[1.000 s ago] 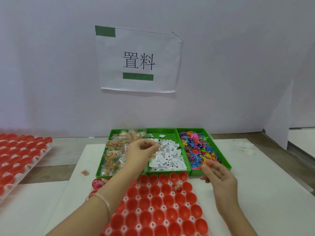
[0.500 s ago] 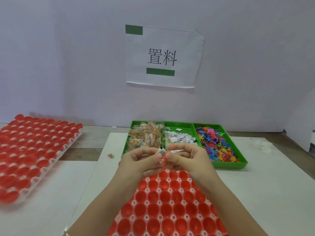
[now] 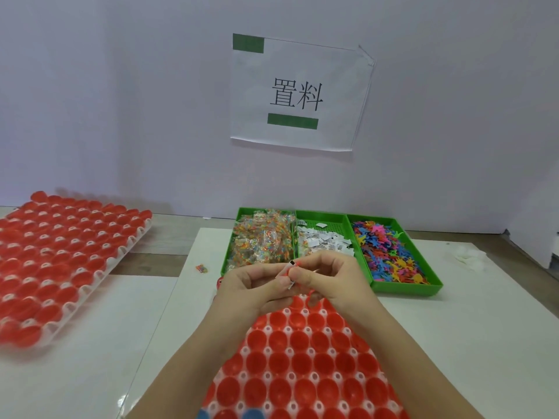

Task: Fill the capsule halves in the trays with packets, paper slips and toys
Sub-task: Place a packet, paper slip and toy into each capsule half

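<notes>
**While both hands met above the capsule tray point(image 3: 302, 361), a paper slip point(image 3: 289, 272) sat pinched between them**

As the hands came together over the tray's far edge, the left hand point(image 3: 252, 287) had its fingers curled inward. Its thumb and forefinger were pressed on the paper slip from nine o'clock. The right hand point(image 3: 331, 279) closed on the same slip from three o'clock, its other fingers bent under the palm. A bit of orange-red toy point(image 3: 297, 263) showed at its fingertips. How firmly it was gripped could not be told.

The white slip stood nearly upright, with a black mark at its upper end. It was held above the tray's far row of red capsule halves, most of which looked empty.

At twelve o'clock from the hands three green bins sat side by side:
- packets point(image 3: 260, 241) at eleven o'clock
- loose slips point(image 3: 325, 241) at twelve o'clock
- coloured toys point(image 3: 390, 252) at one o'clock

A second tray of capsules point(image 3: 60, 261) lay well apart at nine o'clock. One stray packet point(image 3: 201, 269) rested on the table point(image 3: 453, 328) at ten o'clock, beside the bins. A printed sign point(image 3: 299, 92) hung on the wall at twelve o'clock.
</notes>
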`<state>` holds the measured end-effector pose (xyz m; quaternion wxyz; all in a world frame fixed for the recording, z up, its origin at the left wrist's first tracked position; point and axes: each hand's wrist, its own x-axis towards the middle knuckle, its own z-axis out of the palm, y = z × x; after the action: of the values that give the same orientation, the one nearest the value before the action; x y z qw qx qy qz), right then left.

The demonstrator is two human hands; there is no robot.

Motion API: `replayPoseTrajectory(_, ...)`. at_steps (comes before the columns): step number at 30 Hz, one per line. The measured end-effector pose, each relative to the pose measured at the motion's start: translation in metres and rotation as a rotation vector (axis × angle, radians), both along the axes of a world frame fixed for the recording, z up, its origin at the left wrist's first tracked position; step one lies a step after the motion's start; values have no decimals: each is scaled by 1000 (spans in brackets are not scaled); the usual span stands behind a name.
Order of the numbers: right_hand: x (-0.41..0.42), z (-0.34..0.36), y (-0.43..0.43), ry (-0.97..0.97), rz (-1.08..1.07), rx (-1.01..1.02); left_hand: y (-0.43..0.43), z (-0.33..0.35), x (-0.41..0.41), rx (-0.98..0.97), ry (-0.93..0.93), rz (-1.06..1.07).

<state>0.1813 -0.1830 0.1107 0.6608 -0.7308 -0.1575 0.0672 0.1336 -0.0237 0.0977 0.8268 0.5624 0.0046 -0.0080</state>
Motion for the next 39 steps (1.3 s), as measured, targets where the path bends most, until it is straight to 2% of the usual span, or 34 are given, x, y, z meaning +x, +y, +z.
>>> replayPoseTrajectory(3, 5, -3, 5, 2, 20, -30, 2, -8, 5, 71, 17, 121)
replayPoseTrajectory(7, 15, -8, 13, 102, 84, -45, 14, -20, 9, 129, 10, 154)
replayPoseTrajectory(10, 27, -13, 19, 180, 157, -57, 27, -28, 14, 57, 68, 212)
replayPoseTrajectory(13, 58, -21, 25, 190, 44, -100, 44, -33, 19, -50, 104, 323)
replayPoseTrajectory(17, 102, -39, 39, 12, -56, -554, 56, -35, 25, -101, 113, 388)
replayPoseTrajectory(23, 109, -61, 78, -226, -211, -1055, 48, -46, 28, -74, 120, 367)
replayPoseTrajectory(25, 107, -65, 83, -278, -247, -1135, 45, -46, 30, -62, 115, 370)
replayPoseTrajectory(29, 103, -68, 75, -308, -289, -979, 41, -42, 34, -76, 99, 368)
replayPoseTrajectory(31, 98, -68, 67, -294, -311, -805, 37, -39, 35, -87, 94, 360)
replayPoseTrajectory(36, 73, -50, 52, -198, -325, -222, 30, -28, 31, -79, 75, 353)
replayPoseTrajectory(39, 54, -28, 42, -198, -261, -33, 33, -17, 26, -71, 40, 357)
